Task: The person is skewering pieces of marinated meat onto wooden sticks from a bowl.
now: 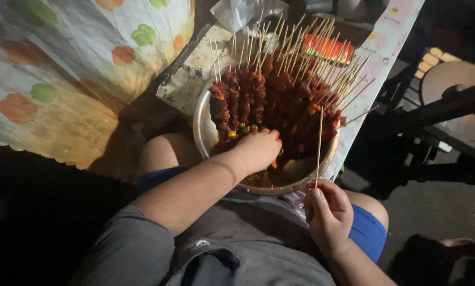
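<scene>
Seen from above: metal bowl (201,127) rests at the knees, packed with dark red marinated meat skewers (269,98), their bare stick ends fanning up and away. Left hand (258,149) reaches into the bowl, fingers down among loose meat pieces and small green and orange bits. Right hand (328,212) sits just outside the rim, pinching one bare bamboo skewer (319,145) upright. Grey shirt, blue shorts. Floral cloth (62,79) to the left; dark wooden furniture (449,106) to the right.

Street-food prep spot: skewer-filled bowl (203,127), pavement.
</scene>
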